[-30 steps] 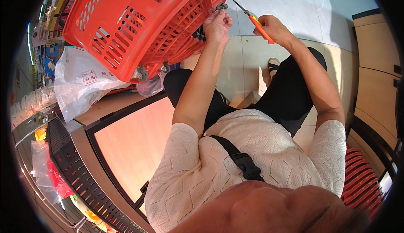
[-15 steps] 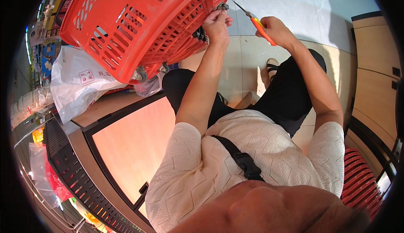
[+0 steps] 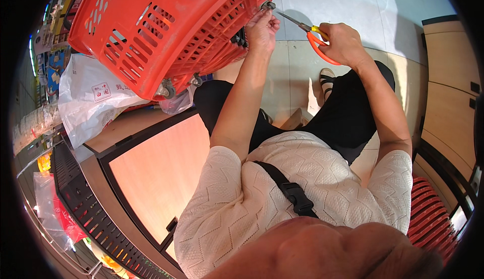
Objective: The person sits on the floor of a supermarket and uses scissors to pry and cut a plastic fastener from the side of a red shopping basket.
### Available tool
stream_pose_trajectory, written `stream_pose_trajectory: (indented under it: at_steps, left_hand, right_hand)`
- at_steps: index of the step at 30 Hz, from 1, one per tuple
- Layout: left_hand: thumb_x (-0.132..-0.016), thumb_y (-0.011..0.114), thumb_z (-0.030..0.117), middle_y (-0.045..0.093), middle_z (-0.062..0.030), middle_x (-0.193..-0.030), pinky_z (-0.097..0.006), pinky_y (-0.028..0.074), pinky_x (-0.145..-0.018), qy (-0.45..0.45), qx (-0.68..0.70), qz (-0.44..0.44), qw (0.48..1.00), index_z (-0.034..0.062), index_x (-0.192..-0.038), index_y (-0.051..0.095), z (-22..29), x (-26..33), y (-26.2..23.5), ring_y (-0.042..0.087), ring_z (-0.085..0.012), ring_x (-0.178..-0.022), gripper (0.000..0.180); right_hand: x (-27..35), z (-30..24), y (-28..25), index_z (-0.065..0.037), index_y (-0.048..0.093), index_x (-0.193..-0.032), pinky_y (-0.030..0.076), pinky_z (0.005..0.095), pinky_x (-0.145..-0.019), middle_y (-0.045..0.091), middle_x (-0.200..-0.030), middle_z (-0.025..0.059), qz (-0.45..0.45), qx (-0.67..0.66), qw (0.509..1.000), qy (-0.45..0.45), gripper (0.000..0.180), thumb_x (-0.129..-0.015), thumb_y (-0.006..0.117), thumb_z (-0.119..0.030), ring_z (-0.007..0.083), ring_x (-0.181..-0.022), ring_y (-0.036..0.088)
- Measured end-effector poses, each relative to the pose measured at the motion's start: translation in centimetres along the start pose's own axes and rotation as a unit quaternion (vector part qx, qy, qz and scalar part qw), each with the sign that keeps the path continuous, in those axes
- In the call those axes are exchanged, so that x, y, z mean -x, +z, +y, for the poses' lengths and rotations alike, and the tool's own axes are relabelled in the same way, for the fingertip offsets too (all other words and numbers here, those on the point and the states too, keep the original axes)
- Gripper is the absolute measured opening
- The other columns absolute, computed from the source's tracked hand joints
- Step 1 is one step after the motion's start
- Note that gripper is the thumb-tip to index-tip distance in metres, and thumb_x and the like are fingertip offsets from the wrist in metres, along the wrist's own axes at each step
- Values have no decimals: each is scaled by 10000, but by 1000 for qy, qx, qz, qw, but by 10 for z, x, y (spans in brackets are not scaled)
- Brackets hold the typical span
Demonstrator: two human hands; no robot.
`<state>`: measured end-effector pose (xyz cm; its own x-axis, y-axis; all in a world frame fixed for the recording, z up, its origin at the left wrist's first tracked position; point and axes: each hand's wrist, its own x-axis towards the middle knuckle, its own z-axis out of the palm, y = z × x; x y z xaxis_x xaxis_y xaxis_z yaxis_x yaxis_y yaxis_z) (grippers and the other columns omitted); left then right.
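A red plastic shopping basket on small caster wheels is tipped over, its slotted underside facing me. At its near right corner, my left hand is pinched closed just under a caster. Whatever is between those fingertips is too small to make out. My right hand grips scissors with orange and yellow handles. Their dark blades point left, the tips close to the caster and my left fingertips. Another caster shows at the basket's lower edge.
A white plastic bag lies left of the basket on a wood-toned cabinet. A black perforated rack runs along the lower left. Wooden drawers and stacked red stools stand at the right. Tiled floor stretches ahead.
My right hand has brought the scissors down and turned the blades toward the caster, with the handles now spread apart. My left hand stays by the caster; the basket has shifted slightly left.
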<state>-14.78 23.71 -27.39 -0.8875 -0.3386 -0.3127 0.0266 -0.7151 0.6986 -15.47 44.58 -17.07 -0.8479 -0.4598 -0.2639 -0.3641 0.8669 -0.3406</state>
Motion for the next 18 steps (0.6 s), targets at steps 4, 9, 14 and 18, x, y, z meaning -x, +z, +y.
stream_pose_trajectory:
  at_steps: [4, 9, 14, 18]
  left_hand:
    - [-851, 639, 36, 579, -56, -686, -272, 450, -502, 14, -18, 12, 1000, 17, -862, 620, -2, -1, 1, 574, -172, -559, 29]
    - [-841, 649, 30, 589, -57, -700, -264, 455, -489, 51, -48, 40, 997, -2, -876, 632, -4, 1, 3, 579, -167, -550, 50]
    - [-840, 642, 24, 598, -64, -707, -269, 459, -494, 62, -69, 57, 994, -9, -881, 633, -5, 2, 5, 582, -173, -554, 53]
    - [-842, 634, 20, 598, -67, -704, -277, 461, -496, 58, -72, 56, 994, -11, -881, 631, -5, 3, 7, 582, -177, -556, 49]
  right_hand:
    - [-3, -2, 8, -61, 645, -904, 496, 403, -648, 644, -729, 123, 29, 13, 999, -25, 238, -704, 595, -179, 315, -727, 626]
    - [-4, -10, 7, -56, 639, -958, 503, 413, -653, 647, -735, 136, 34, 31, 999, -25, 280, -712, 600, -183, 320, -737, 633]
    - [-5, -11, 7, -51, 635, -978, 504, 416, -651, 646, -733, 145, 35, 41, 998, -24, 297, -711, 603, -178, 321, -732, 636]
    - [-5, -12, 10, -52, 627, -962, 507, 413, -639, 647, -722, 137, 45, 42, 998, -32, 284, -703, 610, -167, 320, -713, 637]
